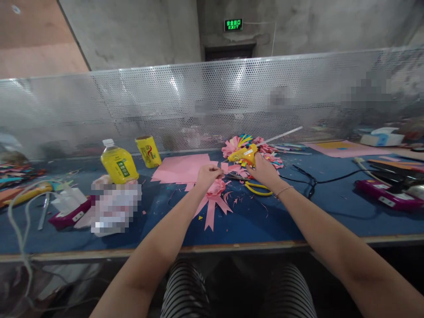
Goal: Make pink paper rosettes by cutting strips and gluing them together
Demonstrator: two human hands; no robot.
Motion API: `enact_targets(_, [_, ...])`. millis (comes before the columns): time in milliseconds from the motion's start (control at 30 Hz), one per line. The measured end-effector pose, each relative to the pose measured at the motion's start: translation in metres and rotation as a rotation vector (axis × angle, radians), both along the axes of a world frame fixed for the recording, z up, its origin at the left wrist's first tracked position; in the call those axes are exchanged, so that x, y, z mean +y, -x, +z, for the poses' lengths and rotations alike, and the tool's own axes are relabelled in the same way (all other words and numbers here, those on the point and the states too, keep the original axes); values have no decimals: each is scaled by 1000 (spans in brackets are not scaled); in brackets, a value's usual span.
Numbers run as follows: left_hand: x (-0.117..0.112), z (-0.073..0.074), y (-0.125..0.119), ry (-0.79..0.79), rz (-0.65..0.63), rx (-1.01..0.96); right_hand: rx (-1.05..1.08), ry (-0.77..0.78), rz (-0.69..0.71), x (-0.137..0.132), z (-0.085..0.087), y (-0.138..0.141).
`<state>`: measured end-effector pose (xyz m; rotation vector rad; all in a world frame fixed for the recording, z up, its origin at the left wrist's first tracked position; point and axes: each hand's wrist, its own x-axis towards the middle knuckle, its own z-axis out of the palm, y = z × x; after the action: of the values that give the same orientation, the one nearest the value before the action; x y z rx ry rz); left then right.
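Observation:
My right hand (263, 173) is closed round a yellow hot glue gun (243, 154), whose long clear glue stick (281, 135) sticks out of its back. The gun's nose points left. With fingers pinched together, my left hand (209, 173) is beside a small pink paper piece; what exactly sits between the fingertips is too small to make out. Just below it on the blue table lies a pink paper flower (216, 188) with ribbon-like tails (210, 216). Yellow-handled scissors (258, 189) rest under my right hand. Pink paper sheets (180, 168) are stacked left of my left hand.
Left stand a bottle of yellow liquid (119, 162) and a yellow can (148, 151). Colourful paper flowers (232, 145) lie behind the glue gun. Purple power strips (387, 194) and a black cable (311, 180) occupy the right. A perforated metal screen (159, 106) bounds the table's back.

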<state>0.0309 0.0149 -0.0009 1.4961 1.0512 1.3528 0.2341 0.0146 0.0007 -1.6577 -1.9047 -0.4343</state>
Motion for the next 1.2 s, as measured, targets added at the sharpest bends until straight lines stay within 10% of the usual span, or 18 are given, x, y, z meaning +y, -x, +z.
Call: enact_targets(1200, [-5,6,3,-27,81,20,-56,-13,-14,-6,2,0])
